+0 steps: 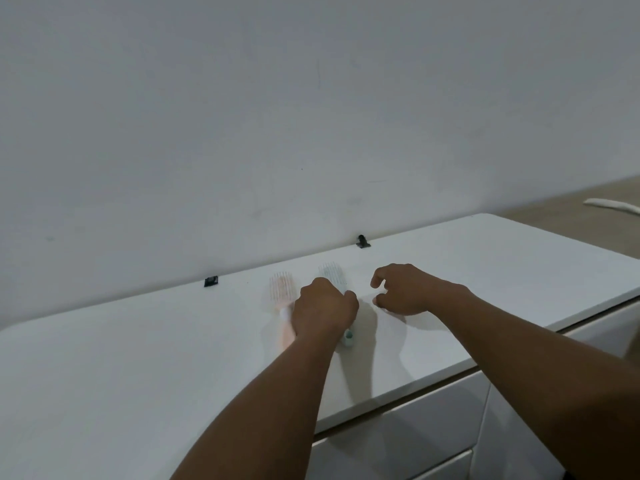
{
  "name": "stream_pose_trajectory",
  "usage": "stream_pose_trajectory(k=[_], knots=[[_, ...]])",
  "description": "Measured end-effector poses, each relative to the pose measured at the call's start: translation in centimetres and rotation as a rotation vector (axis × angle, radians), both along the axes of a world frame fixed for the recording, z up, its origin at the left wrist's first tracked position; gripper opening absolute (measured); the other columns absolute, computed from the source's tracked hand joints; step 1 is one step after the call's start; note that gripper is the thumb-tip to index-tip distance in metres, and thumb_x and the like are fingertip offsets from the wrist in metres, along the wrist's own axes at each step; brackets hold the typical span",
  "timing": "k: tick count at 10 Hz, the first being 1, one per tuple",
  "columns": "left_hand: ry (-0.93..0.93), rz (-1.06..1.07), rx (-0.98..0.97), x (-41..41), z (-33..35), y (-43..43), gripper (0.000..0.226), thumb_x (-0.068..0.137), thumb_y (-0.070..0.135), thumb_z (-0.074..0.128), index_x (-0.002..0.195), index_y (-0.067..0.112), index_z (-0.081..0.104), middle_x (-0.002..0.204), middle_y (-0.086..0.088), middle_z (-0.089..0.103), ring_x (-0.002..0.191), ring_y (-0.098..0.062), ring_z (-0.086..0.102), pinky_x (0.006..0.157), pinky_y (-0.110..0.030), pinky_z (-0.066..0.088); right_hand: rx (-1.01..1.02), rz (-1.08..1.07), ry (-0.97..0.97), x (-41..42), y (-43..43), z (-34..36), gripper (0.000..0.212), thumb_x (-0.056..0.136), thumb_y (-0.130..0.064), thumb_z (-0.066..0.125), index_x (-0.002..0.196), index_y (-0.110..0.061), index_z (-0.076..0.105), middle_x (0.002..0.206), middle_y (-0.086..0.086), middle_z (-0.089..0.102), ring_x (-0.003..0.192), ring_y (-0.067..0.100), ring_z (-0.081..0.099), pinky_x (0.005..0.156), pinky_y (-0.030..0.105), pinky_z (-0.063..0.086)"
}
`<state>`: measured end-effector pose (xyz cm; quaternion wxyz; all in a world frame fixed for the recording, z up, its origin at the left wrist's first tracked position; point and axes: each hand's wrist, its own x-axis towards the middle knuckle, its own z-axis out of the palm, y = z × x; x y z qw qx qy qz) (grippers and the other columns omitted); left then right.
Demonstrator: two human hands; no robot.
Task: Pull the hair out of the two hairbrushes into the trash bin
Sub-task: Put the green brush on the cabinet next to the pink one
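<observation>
Nearest the camera, white drawer fronts (408,434) sit below the edge of a white countertop (138,375), and both bare forearms reach forward over it. The left hand (323,308) is curled knuckles-up over the mint-green hairbrush (334,276); whether its fingers actually grip the handle cannot be told, since they are hidden beneath the hand. The handle's end shows just behind the wrist, and the bristled head lies just beyond the knuckles. Just left of those fingers lies the pink hairbrush (282,289), blurred, its handle partly hidden by the hand. The right hand (403,289) hovers just right of the green brush, fingers loosely curled and empty, thumb and forefinger apart. Beyond the fingertips, two small black clips (362,241) sit at the wall (311,98).
</observation>
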<state>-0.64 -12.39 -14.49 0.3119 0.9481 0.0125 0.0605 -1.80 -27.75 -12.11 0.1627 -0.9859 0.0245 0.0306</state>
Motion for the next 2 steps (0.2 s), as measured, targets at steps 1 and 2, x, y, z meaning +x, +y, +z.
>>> stream_pose_trajectory(k=[1, 2], knots=[[0.001, -0.011, 0.032, -0.6, 1.2, 0.6, 0.029, 0.091, 0.04, 0.056, 0.107, 0.015, 0.057, 0.118, -0.007, 0.067, 0.109, -0.031, 0.066, 0.079, -0.033, 0.046, -0.009, -0.008, -0.001, -1.1, -0.4, 1.6, 0.044, 0.095, -0.033, 0.059, 0.137, -0.022, 0.054, 0.142, 0.002, 0.054, 0.127, 0.021, 0.053, 0.098, 0.028, 0.041], [-0.065, -0.074, 0.052, -1.6, 4.4, 1.0, 0.028, 0.093, 0.039, 0.055, 0.108, 0.015, 0.052, 0.123, -0.007, 0.062, 0.114, -0.031, 0.062, 0.079, -0.032, 0.041, -0.012, -0.026, -0.067, -2.7, -0.6, 4.7, 0.046, 0.095, -0.035, 0.058, 0.139, -0.025, 0.053, 0.143, 0.001, 0.053, 0.129, 0.021, 0.052, 0.096, 0.027, 0.04]])
